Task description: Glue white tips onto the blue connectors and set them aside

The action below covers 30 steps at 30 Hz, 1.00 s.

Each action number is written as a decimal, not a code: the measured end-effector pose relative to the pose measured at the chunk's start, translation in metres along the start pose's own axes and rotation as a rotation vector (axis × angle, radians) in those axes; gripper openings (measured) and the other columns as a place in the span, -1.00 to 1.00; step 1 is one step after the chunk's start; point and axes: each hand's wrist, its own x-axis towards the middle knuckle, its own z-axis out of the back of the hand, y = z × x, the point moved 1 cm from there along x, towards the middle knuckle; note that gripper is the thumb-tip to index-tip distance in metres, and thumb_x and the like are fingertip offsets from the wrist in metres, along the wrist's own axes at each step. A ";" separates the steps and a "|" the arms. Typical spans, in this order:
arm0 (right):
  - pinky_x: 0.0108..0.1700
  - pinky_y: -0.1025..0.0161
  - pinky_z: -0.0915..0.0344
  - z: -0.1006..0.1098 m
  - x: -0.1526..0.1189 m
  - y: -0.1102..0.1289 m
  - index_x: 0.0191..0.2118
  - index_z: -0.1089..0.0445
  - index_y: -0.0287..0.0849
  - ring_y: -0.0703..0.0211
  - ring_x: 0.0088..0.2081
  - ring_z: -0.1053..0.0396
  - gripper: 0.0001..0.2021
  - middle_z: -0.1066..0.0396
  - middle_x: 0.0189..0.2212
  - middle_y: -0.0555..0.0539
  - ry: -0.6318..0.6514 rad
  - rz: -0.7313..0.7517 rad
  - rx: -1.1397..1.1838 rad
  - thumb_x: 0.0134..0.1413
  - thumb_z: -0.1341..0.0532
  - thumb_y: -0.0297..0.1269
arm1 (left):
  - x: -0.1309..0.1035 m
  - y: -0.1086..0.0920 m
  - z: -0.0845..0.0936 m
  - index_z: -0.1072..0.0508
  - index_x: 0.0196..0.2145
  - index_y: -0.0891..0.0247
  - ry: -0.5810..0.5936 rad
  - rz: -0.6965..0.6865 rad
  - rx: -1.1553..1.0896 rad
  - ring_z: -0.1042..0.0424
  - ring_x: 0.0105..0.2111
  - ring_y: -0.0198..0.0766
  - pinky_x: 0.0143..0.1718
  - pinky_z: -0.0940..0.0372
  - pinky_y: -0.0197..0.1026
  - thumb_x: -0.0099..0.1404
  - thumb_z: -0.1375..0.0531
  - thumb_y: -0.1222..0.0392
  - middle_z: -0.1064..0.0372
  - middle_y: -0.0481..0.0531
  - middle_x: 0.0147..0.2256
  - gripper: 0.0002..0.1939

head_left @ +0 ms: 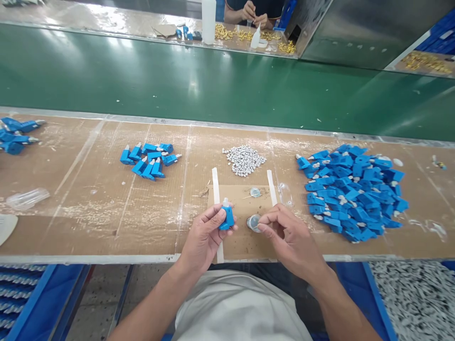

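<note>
Open cardboard runs between the small blue pile (151, 160) and the taped mat (236, 201); right of that mat, the big blue heap (355, 192) blocks the way, grey bits (245, 160) just beyond it.

A single head-worn camera looks forward and steeply down from above the near edge of the cardboard-covered tabletop (156, 237), close over its middle, taking in the wearer's lap (238, 308) below and, farther off, a green strip (199, 90) beyond the far edge; no second view shares the scene.
</note>
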 end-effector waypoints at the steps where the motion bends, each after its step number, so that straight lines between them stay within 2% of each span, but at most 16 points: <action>1: -0.32 0.20 -0.19 0.002 -0.001 0.000 -0.29 -0.42 -0.11 0.17 -0.39 -0.26 -0.86 -0.34 -0.38 -0.02 -0.004 -0.022 0.017 0.33 -0.19 -0.26 | 0.000 0.000 0.000 -0.54 -0.06 0.38 0.000 0.005 -0.001 -0.49 -0.38 -0.35 -0.41 -0.36 -0.42 0.31 -0.30 0.14 -0.47 0.08 -0.33 -0.70; 4: -0.30 0.22 -0.22 0.008 0.000 -0.003 -0.30 -0.42 -0.10 0.18 -0.35 -0.30 -0.86 -0.38 -0.35 -0.01 -0.080 -0.069 0.095 0.32 -0.20 -0.24 | -0.001 0.001 -0.003 -0.55 -0.12 0.38 0.024 0.024 -0.008 -0.53 -0.40 -0.33 -0.44 -0.38 -0.43 0.32 -0.29 0.13 -0.51 0.10 -0.33 -0.73; 7: -0.25 0.23 -0.28 0.014 0.001 -0.005 -0.25 -0.44 -0.09 0.18 -0.30 -0.38 -0.90 -0.46 -0.28 -0.02 -0.223 -0.125 0.261 0.30 -0.24 -0.23 | -0.002 0.003 -0.009 -0.55 -0.14 0.37 0.074 0.052 -0.020 -0.56 -0.38 -0.30 -0.41 -0.42 -0.43 0.33 -0.28 0.13 -0.54 0.13 -0.31 -0.75; 9: -0.28 0.24 -0.30 0.018 0.002 -0.001 -0.23 -0.46 -0.10 0.21 -0.35 -0.38 -0.93 -0.49 -0.26 -0.03 -0.317 -0.141 0.364 0.27 -0.27 -0.25 | -0.003 0.004 -0.014 -0.56 -0.15 0.38 0.114 0.081 -0.031 -0.58 -0.35 -0.28 -0.37 -0.44 -0.43 0.34 -0.27 0.13 -0.55 0.15 -0.28 -0.75; 11: -0.31 0.25 -0.31 0.021 0.002 0.007 -0.24 -0.47 -0.11 0.24 -0.39 -0.37 -0.96 -0.50 -0.27 -0.04 -0.390 -0.112 0.434 0.25 -0.30 -0.28 | -0.005 0.006 -0.020 -0.56 -0.15 0.39 0.149 0.116 -0.049 -0.59 -0.34 -0.27 -0.35 -0.44 -0.42 0.35 -0.26 0.13 -0.55 0.17 -0.25 -0.75; 14: -0.28 0.24 -0.34 0.022 0.002 0.025 -0.25 -0.47 -0.13 0.19 -0.31 -0.41 -0.99 -0.48 -0.30 -0.05 -0.454 -0.018 0.491 0.23 -0.31 -0.36 | -0.007 0.006 -0.027 -0.57 -0.16 0.41 0.196 0.150 -0.064 -0.58 -0.33 -0.29 -0.33 -0.44 -0.44 0.37 -0.23 0.13 -0.55 0.17 -0.24 -0.74; 17: -0.20 0.21 -0.39 0.019 0.003 0.041 -0.24 -0.45 -0.14 0.16 -0.25 -0.44 -0.93 -0.47 -0.31 -0.05 -0.457 0.064 0.493 0.23 -0.28 -0.46 | -0.008 0.006 -0.032 -0.57 -0.17 0.43 0.230 0.157 -0.050 -0.57 -0.33 -0.30 -0.33 -0.42 -0.45 0.38 -0.22 0.12 -0.54 0.18 -0.24 -0.72; 20: -0.21 0.22 -0.41 0.015 0.005 0.050 -0.21 -0.44 -0.15 0.16 -0.24 -0.44 -0.86 -0.48 -0.29 -0.06 -0.442 0.125 0.474 0.22 -0.24 -0.54 | -0.008 0.007 -0.035 -0.57 -0.19 0.44 0.238 0.164 -0.059 -0.57 -0.35 -0.29 -0.31 -0.43 -0.42 0.38 -0.22 0.11 -0.55 0.19 -0.26 -0.72; 30: -0.17 0.22 -0.42 0.007 0.006 0.047 -0.20 -0.42 -0.13 0.16 -0.19 -0.45 -0.82 -0.47 -0.29 -0.05 -0.409 0.165 0.415 0.21 -0.23 -0.57 | -0.008 0.009 -0.032 -0.56 -0.23 0.42 0.250 0.178 -0.046 -0.54 -0.36 -0.31 -0.25 -0.41 -0.36 0.39 -0.21 0.13 -0.51 0.12 -0.31 -0.75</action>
